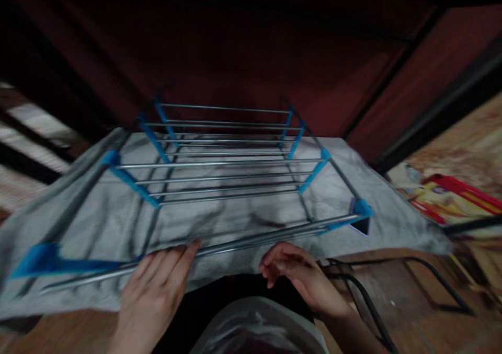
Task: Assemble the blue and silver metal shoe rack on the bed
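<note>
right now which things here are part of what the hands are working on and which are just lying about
Being worked on:
- metal rack with blue joints
- its near rods, under the left hand; the right hand is close by

Apparently just there:
- grey cloth underneath
- red-and-yellow item
- dark flat object, unclear
</note>
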### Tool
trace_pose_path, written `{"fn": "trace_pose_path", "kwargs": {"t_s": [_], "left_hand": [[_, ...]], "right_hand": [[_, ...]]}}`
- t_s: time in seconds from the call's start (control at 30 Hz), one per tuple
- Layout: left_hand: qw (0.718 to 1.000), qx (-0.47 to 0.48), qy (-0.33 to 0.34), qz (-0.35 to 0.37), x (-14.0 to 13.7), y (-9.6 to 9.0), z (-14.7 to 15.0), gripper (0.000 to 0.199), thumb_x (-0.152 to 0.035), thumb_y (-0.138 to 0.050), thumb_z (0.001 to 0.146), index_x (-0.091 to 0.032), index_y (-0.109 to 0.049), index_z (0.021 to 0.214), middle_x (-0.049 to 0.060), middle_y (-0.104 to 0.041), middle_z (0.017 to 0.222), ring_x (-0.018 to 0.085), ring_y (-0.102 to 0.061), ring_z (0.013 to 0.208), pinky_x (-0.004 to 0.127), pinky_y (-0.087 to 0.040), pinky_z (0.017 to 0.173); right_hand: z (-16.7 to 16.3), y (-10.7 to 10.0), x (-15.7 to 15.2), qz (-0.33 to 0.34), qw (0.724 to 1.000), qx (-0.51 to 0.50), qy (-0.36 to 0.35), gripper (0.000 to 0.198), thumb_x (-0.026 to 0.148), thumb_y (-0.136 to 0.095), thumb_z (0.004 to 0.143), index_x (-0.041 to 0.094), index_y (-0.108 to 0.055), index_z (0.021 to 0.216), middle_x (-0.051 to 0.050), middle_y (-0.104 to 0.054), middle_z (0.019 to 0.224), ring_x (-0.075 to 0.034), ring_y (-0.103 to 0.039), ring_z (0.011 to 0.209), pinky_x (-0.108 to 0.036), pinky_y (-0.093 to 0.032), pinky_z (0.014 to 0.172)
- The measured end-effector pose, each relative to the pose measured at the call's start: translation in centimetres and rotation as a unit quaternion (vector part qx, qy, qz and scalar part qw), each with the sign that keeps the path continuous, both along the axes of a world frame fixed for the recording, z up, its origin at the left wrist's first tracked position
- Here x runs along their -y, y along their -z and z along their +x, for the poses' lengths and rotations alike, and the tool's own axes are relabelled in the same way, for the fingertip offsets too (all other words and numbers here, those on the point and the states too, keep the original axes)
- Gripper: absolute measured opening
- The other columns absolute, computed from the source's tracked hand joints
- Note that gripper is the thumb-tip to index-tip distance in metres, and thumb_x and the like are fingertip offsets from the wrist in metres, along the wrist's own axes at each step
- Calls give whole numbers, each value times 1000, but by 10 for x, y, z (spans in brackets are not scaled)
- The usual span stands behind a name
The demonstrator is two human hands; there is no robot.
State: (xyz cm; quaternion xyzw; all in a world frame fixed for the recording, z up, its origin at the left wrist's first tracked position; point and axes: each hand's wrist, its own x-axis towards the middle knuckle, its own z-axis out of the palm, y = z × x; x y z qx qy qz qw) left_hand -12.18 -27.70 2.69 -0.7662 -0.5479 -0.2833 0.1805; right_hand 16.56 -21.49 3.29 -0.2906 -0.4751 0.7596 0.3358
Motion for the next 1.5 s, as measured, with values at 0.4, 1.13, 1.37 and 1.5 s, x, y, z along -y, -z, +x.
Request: {"fn": "trace_pose_path", "kwargs": {"t_s": [0.4, 1.13, 1.37, 1.5], "left_hand": [[994, -55, -72, -67, 12, -11, 13, 29, -10, -46, 99, -13, -57, 126, 7, -65, 91, 18, -58, 81, 34, -44, 74], [751, 583, -257, 174, 40, -27, -89, 48, -56, -47, 96, -16, -65, 116, 11, -70, 107, 23, -65, 104, 37, -48, 97], [662, 730, -158, 51, 6, -20, -100, 62, -70, -46, 90, -13, -64, 105, 4, -63, 64, 18, -62, 61, 28, -47, 59], [661, 729, -162, 70, -4, -16, -102, 62, -71, -42, 91, -14, -65, 94, -1, -50, 50, 11, -44, 44, 24, -33, 45]], "right_hand": [[-44, -2, -19, 687, 653, 314, 60, 35, 22, -52, 98, 19, -56, 133, -11, -66, 124, -25, -60, 116, -45, -44, 103], [-46, -4, -34, 727, 584, 361, 16, 35, 28, -44, 102, 24, -60, 132, -8, -66, 100, -20, -63, 86, -35, -48, 80], [-45, -3, -35, 732, 578, 362, 12, 34, 27, -42, 103, 23, -60, 131, -8, -66, 101, -19, -62, 86, -36, -47, 80], [-46, -3, -36, 733, 574, 364, 8, 34, 27, -42, 103, 22, -59, 131, -7, -66, 100, -19, -62, 84, -36, -46, 80]]}}
